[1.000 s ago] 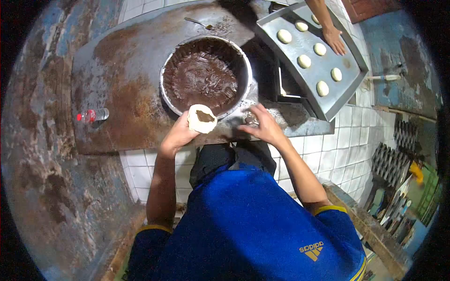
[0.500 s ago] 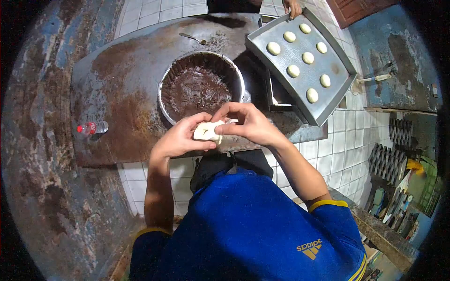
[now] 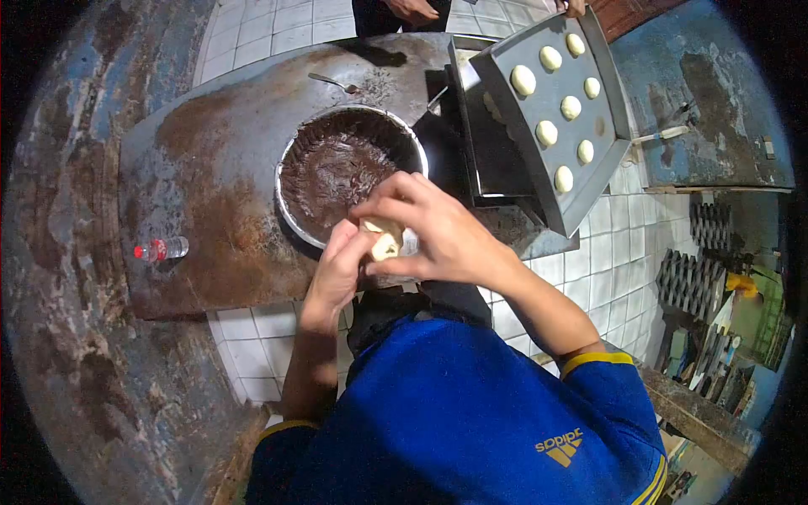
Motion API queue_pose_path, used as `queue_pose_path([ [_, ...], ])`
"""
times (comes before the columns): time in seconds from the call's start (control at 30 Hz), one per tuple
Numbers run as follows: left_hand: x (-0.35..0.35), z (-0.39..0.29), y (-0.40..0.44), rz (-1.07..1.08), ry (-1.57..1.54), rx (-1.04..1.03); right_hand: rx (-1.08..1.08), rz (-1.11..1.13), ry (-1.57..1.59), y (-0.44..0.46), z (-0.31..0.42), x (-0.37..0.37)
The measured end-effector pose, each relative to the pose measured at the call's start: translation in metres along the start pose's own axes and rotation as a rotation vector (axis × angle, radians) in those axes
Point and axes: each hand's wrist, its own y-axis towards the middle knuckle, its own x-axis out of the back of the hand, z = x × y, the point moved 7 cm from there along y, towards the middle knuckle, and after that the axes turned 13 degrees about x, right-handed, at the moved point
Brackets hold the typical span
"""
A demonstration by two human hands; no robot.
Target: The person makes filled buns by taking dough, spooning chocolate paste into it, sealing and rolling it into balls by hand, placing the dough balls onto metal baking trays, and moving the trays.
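Observation:
A pale piece of dough (image 3: 385,245) is held between my two hands, just over the near rim of a round metal pan. My left hand (image 3: 338,263) is closed around its left side. My right hand (image 3: 425,225) curls over it from above and the right, fingers and thumb on the dough. Parts of the dough are hidden by the fingers. Behind my hands, the round pan (image 3: 284,206) holds a dark brown, sticky filling (image 3: 337,172), pressed up along its walls.
A metal tray (image 3: 599,181) with several round dough balls (image 3: 571,108) is tilted at the right, gripped by another person's hand (image 3: 575,7). A fork (image 3: 334,82) lies behind the pan. A red-capped bottle (image 3: 162,248) lies at left on the worn table (image 3: 202,202).
My hands have turned and closed further around the dough, the right now covering more of it. The tray has tilted and shifted right, showing a dark tray beneath. Another person's hand appears at the top.

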Motion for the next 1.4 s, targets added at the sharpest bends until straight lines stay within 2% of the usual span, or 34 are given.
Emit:
queue_pose_path([
  [0.03,0.005,-0.004,0.001,0.001,0.001,-0.005,-0.039,-0.099,0.089,-0.003,-0.004,0.008],
  [0.07,0.003,-0.006,0.004,0.212,-0.107,0.054,-0.110,-0.125,0.175,-0.006,-0.009,0.011],
  [0.13,-0.013,-0.011,0.000,0.435,-0.252,0.103,-0.177,-0.151,0.259,-0.016,-0.015,0.020],
  [0.17,-0.023,-0.008,0.000,0.436,-0.248,0.100,-0.209,-0.146,0.258,-0.023,-0.021,0.024],
  [0.23,-0.037,-0.020,0.001,0.131,0.147,-0.223,-0.239,-0.144,0.254,-0.030,-0.026,0.033],
  [0.27,-0.045,-0.021,0.003,0.055,0.206,-0.307,-0.225,-0.193,0.282,-0.033,-0.023,0.038],
  [0.37,-0.059,-0.022,0.012,0.024,0.117,-0.271,-0.140,-0.234,0.303,-0.045,-0.022,0.056],
  [0.4,-0.073,-0.025,0.012,0.039,0.082,-0.271,-0.148,-0.280,0.213,-0.048,-0.013,0.072],
  [0.47,-0.100,-0.018,0.023,0.028,0.080,-0.303,-0.050,-0.188,0.006,-0.058,-0.009,0.092],
  [0.5,-0.114,-0.017,0.029,0.022,0.079,-0.327,0.089,-0.197,-0.069,-0.062,-0.009,0.099],
  [0.57,-0.146,-0.021,0.035,0.064,0.118,-0.332,0.161,-0.223,-0.035,-0.085,-0.029,0.112],
  [0.63,-0.167,-0.012,0.046,0.027,0.050,-0.108,0.015,-0.364,0.065,-0.112,-0.049,0.133],
  [0.7,-0.204,-0.017,0.051,-0.042,0.014,-0.150,-0.148,-0.459,0.213,-0.143,-0.070,0.153],
  [0.73,-0.229,-0.026,0.050,-0.055,0.057,-0.238,-0.214,-0.588,0.345,-0.157,-0.078,0.167],
  [0.77,-0.252,-0.032,0.053,-0.064,0.100,-0.326,-0.253,-0.578,0.462,-0.172,-0.101,0.172],
  [0.83,-0.287,-0.038,0.070,-0.166,0.204,-0.522,-0.442,-0.760,1.125,-0.193,-0.110,0.180],
  [0.9,-0.326,-0.046,0.085,-0.171,0.296,-0.603,-0.465,-0.756,1.395,-0.217,-0.122,0.182],
  [0.97,-0.366,-0.047,0.103,-0.130,0.533,-0.662,-0.328,-0.845,1.515,-0.238,-0.127,0.196],
  [1.0,-0.396,-0.044,0.110,-0.014,0.438,-0.647,-0.302,-0.870,1.468,-0.248,-0.133,0.204],
  [1.07,-0.448,-0.025,0.126,0.226,0.248,-0.532,-0.139,-1.125,1.252,-0.273,-0.141,0.235],
  [1.1,-0.465,-0.014,0.134,0.238,0.248,-0.567,-0.199,-1.288,0.966,-0.285,-0.146,0.250],
  [1.17,-0.493,0.001,0.148,0.347,0.161,-0.593,-0.085,-1.326,0.881,-0.304,-0.154,0.272],
  [1.2,-0.502,0.004,0.155,0.347,0.164,-0.592,-0.062,-1.289,0.759,-0.311,-0.158,0.283],
  [1.3,-0.523,0.003,0.169,0.342,0.219,-0.635,0.023,-1.166,0.765,-0.335,-0.161,0.315],
  [1.37,-0.530,-0.009,0.167,0.353,0.253,-0.682,-0.130,-0.794,1.014,-0.336,-0.157,0.325],
  [1.4,-0.540,-0.004,0.167,0.354,0.324,-0.719,-0.117,-0.924,0.936,-0.340,-0.160,0.327],
])
